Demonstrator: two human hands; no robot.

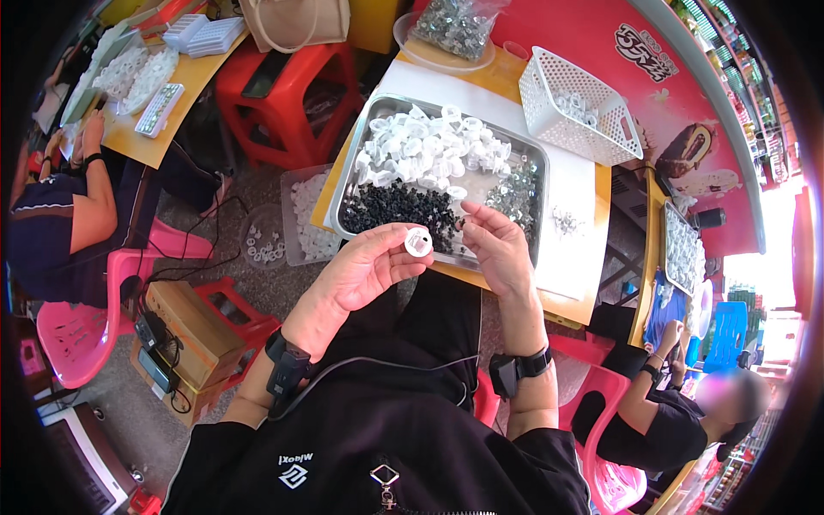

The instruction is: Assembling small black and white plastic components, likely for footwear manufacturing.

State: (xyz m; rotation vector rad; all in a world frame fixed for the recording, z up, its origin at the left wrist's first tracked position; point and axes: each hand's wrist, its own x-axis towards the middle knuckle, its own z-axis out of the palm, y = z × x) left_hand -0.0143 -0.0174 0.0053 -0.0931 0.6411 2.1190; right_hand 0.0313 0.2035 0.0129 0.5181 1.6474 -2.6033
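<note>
My left hand (369, 264) holds a small round white plastic piece (419, 243) between thumb and fingers, with a dark spot in its middle. Close to its right, my right hand (499, 249) has thumb and forefinger pinched; whatever is in the pinch is too small to name. Both hands are over the near edge of a metal tray (542, 184). In the tray lie a heap of translucent white plastic cups (429, 146), a pile of small black parts (395, 210) and a spread of small clear parts (518, 193).
A white perforated basket (592, 142) stands right of the tray, and a bag of small parts (455, 26) lies behind. A plastic bin of white pieces (311, 215) sits at the table's left. Red stools (283, 112) are beyond. Co-workers sit left (69, 215) and right (665, 421).
</note>
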